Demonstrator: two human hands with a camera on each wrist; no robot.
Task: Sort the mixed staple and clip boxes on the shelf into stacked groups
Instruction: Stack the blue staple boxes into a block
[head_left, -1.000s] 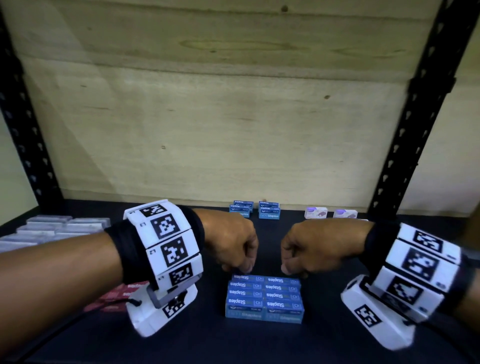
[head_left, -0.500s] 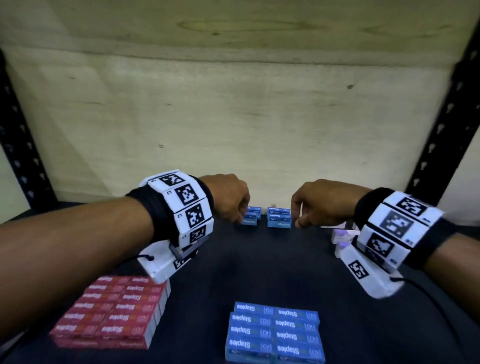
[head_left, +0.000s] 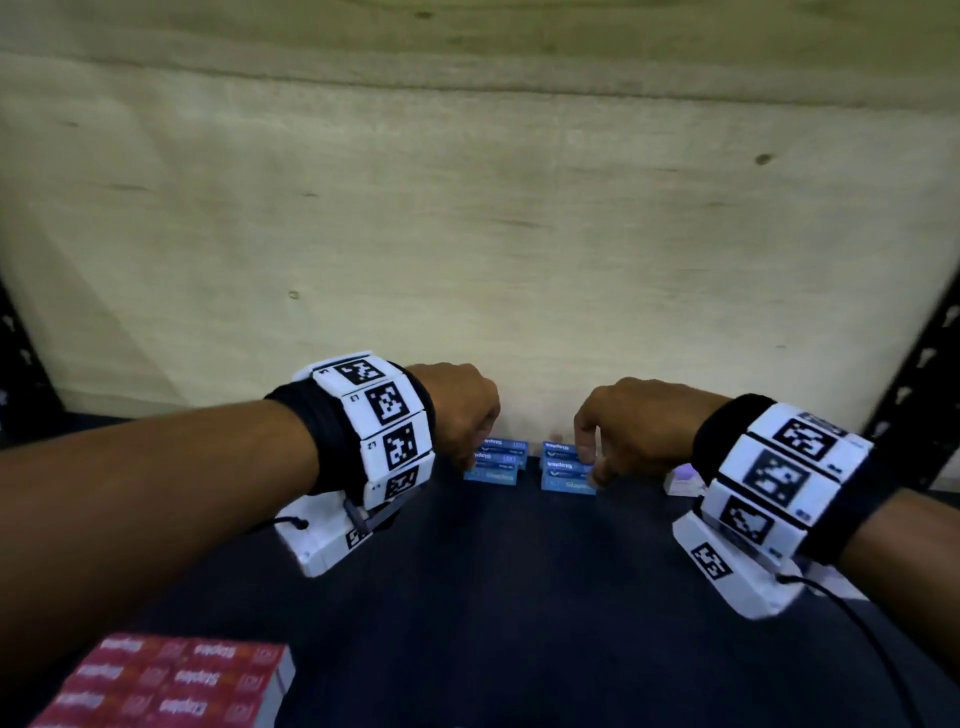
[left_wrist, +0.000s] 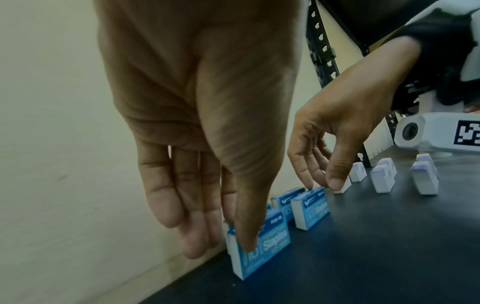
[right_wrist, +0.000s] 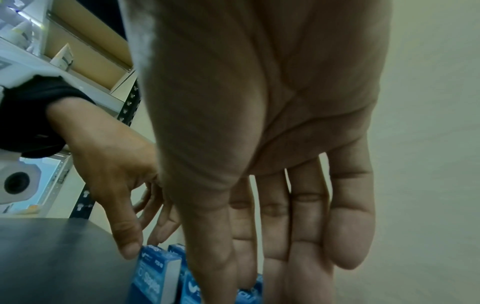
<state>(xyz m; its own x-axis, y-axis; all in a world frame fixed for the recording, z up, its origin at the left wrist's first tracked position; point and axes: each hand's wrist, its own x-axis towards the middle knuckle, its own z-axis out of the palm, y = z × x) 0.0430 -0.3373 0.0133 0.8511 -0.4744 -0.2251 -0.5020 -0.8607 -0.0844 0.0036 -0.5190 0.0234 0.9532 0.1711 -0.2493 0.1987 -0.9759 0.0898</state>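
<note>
Two staple-box pairs (head_left: 497, 461) (head_left: 566, 467) side by side against the back wall (head_left: 467, 234), left of clip boxes (left_wrist: 381, 181)

Two hands are reaching to the back of the dark shelf (head_left: 519, 597), by the pale wood wall (head_left: 467, 234) at 12 o'clock. The left hand (head_left: 457, 410) is bending its fingers down onto the left pile of blue staple boxes (head_left: 496, 461), and the right hand (head_left: 631, 426) is doing the same on the right pile of blue staple boxes (head_left: 563, 467) just beside it. A block of red staple boxes (head_left: 171, 686) is sitting at 7 o'clock, and small white and purple boxes (head_left: 683, 480) are peeking out behind the right wrist at 3 o'clock.
</note>
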